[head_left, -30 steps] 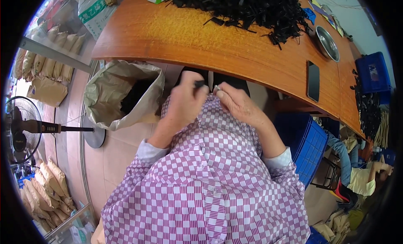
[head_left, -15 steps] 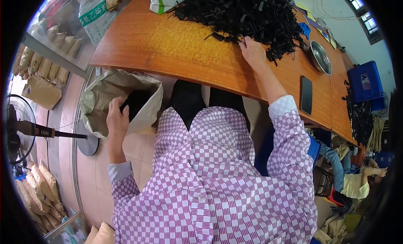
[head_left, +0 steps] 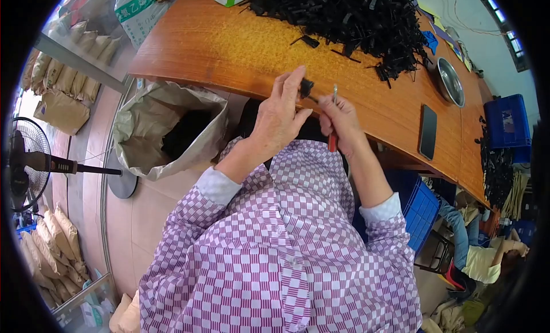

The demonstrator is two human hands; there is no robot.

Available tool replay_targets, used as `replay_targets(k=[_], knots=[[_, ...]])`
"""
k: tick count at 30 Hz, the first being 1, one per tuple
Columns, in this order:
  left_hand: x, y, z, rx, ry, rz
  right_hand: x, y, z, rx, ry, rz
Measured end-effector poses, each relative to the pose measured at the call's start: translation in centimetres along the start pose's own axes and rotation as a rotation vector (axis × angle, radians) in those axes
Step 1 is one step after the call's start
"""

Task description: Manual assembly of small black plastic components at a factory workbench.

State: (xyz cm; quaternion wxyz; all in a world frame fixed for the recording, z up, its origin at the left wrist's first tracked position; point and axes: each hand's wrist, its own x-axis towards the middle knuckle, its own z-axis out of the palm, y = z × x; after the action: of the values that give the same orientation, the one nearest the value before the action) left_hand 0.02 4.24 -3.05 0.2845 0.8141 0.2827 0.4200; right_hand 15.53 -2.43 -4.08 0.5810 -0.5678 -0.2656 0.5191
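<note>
A pale paper sack [head_left: 134, 141] stands open beside the table [head_left: 389, 118], to the left of the person's legs, its wide mouth folded and creased, with a dark black mass [head_left: 186, 132] inside whose separate pieces are hard to make out. On the table, a metal bowl [head_left: 451, 84] sits tilted in view to the right of a big heap of black pieces [head_left: 344, 24], its shiny inner wall showing, near a phone [head_left: 428, 131]. A blue crate [head_left: 507, 121] is at the far right, and another blue basket [head_left: 420, 213] is below the table edge. The left hand [head_left: 278, 112] is loosely open, fingers nearly straight and thumb spread away; a small black piece [head_left: 307, 88] is just beside its fingertips, and whether they touch it cannot be told. The right hand [head_left: 341, 118] is closed around a red-handled tool [head_left: 332, 142], metal tip pointing up, and the black piece's thin stem runs to its fingers. Half a second ago the right hand was at the edge of the heap and the left hand at the sack's mouth; now both have come together over the near table edge, and the black piece is between them.
</note>
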Motion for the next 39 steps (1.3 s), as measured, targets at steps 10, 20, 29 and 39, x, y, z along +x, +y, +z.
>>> replay_targets(k=[10, 20, 29, 39], knots=[[-3.3, -2.7, -1.6, 0.147, -0.110, 0.055, -1.8, 1.7, 3.8, 0.111, -0.129, 0.192], [-5.4, -4.2, -3.3, 0.023, 0.104, 0.034, -1.8, 1.5, 7.3, 0.021, -0.263, 0.221], [-7.1, -5.1, -9.2, -0.743, 0.169, -0.462, -0.8, -0.3, 14.0, -0.565, -0.496, -0.101], [-7.4, -5.9, -10.6, -0.669, 0.080, -0.506, 0.2, -0.9, 14.8, -0.945, -0.670, -0.257]])
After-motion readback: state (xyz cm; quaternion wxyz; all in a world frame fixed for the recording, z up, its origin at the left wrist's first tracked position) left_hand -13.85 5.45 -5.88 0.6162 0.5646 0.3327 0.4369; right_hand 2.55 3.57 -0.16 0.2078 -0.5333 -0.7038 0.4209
